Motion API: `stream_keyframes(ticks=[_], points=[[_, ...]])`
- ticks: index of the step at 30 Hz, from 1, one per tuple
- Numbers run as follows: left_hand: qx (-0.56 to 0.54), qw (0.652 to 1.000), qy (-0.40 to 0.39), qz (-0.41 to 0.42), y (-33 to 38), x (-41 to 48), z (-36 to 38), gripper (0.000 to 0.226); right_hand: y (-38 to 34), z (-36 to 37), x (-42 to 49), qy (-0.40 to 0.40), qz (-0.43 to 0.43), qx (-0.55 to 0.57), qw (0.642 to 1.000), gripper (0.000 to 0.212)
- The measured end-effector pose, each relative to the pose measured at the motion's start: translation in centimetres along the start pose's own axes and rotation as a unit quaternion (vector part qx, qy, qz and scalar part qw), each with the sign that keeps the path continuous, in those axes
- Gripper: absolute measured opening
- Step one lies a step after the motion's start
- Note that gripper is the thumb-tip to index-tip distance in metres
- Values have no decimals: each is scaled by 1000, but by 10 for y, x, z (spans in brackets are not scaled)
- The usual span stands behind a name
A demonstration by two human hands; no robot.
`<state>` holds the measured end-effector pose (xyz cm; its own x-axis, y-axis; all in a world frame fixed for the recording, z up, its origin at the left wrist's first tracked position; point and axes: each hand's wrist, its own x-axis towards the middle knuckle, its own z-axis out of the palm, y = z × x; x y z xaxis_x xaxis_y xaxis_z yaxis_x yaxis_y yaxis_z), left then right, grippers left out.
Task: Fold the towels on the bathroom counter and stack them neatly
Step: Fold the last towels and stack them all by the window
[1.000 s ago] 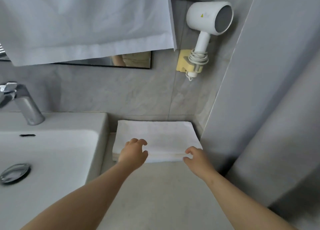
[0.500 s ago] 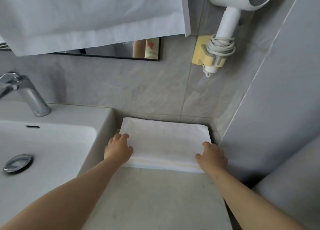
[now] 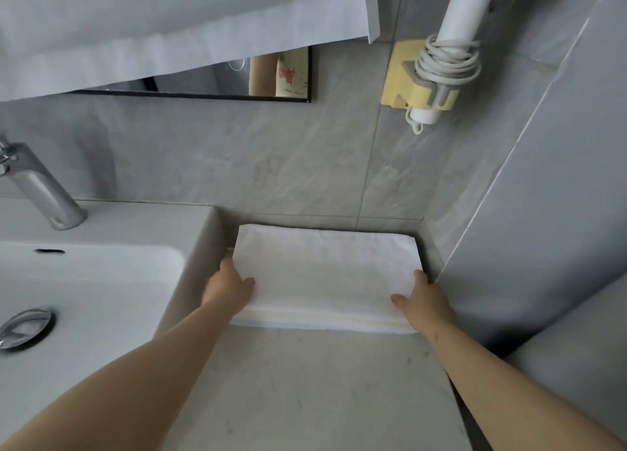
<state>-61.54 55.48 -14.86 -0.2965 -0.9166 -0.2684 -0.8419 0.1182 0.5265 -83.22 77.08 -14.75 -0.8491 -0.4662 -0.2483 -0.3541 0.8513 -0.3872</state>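
Bare left hand [image 3: 228, 289]; bare right hand [image 3: 425, 303]

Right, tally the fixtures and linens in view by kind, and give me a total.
Folded-towel stack: 1
Hanging white cloth: 1
Chrome tap: 1
Sink: 1
Drain plug: 1
Mirror: 1
Hair dryer: 1
Yellow wall holder: 1
Total: 8
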Motion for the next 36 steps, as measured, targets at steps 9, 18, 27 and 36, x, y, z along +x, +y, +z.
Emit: stream_keyframes(ticks=[9, 18, 27, 36], points=[[-25, 999, 0, -35, -2, 6, -6, 44, -7, 1, 1, 26, 9, -16, 999, 61], [48, 998, 39, 2, 2, -1, -5, 42, -13, 0, -3, 56, 0, -79, 995, 48], [35, 998, 53, 29, 6, 3, -15, 25, -12, -5, -3, 54, 22, 5, 998, 48], [-42, 999, 21, 0, 18, -2, -34, 27, -12, -21, -4, 26, 34, 119, 992, 19]])
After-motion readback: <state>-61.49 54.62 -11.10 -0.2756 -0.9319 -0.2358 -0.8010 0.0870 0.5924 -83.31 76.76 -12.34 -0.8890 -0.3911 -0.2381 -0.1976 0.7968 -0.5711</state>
